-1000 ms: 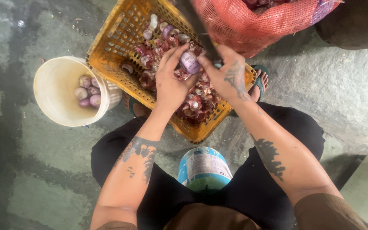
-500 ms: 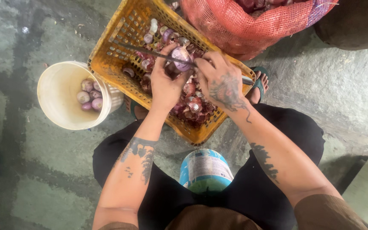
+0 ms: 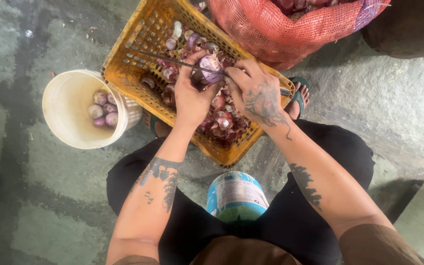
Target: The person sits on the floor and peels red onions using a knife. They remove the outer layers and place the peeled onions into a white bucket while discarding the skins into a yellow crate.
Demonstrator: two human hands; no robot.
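Rough grey concrete floor (image 3: 30, 196) fills the view from above, with a person seated low, knees apart in dark trousers. Between the feet sits an orange plastic basket (image 3: 123, 68) holding red onions and loose skins. The left hand (image 3: 192, 98) cups one purple onion (image 3: 211, 67) over the basket, fingers wrapped closed around its lower half. The right hand (image 3: 256, 91) is closed on the handle of a thin knife (image 3: 172, 60), whose blade runs leftward across the top of the onion; the handle itself is hidden inside the fist.

A cream bucket (image 3: 67, 115) stands just left of the basket with a few peeled onions at its bottom. A red mesh sack (image 3: 280, 29) of onions lies behind the basket, touching its far edge. A blue and green tin (image 3: 235, 196) sits between the knees.

To do this cut well, it looks wise to keep the left thumb clear below the blade line, take only a shallow slice at the onion's tip, and work above the basket so that trimmings fall inside.
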